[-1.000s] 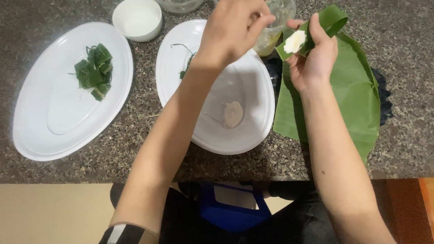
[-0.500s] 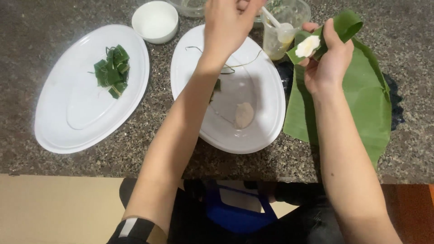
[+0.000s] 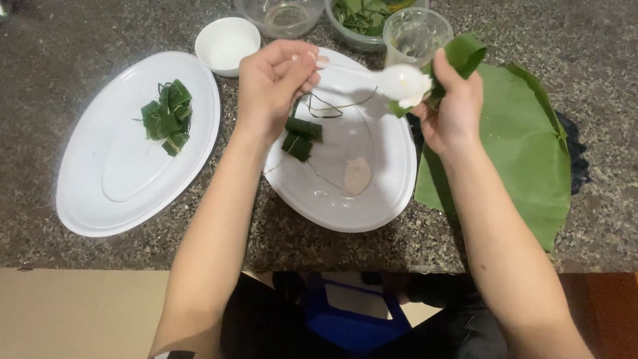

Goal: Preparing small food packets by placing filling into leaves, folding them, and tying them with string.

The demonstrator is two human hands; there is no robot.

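Observation:
My left hand [image 3: 276, 83] grips the handle of a white plastic spoon [image 3: 401, 81], whose bowl rests against a folded green leaf piece [image 3: 458, 56]. My right hand [image 3: 452, 110] pinches that leaf into a cup just above the right rim of a white oval plate [image 3: 392, 193]. White filling shows at the leaf's mouth, under the spoon. On that plate lie two small wrapped leaf parcels [image 3: 300, 136], some thin strings [image 3: 332, 106] and a pale lump of paste [image 3: 357, 176].
A second white oval plate [image 3: 106, 193] at left holds several wrapped green parcels [image 3: 167, 118]. A small white bowl [image 3: 226, 43], a clear glass bowl [image 3: 282, 14], a bowl of leaves [image 3: 362, 16] and a clear cup [image 3: 415, 33] stand behind. A large green leaf [image 3: 525, 146] lies at right.
My left hand has come down from the back with the spoon and brought its bowl to the leaf in my right hand. The view has shifted, showing the plates further right.

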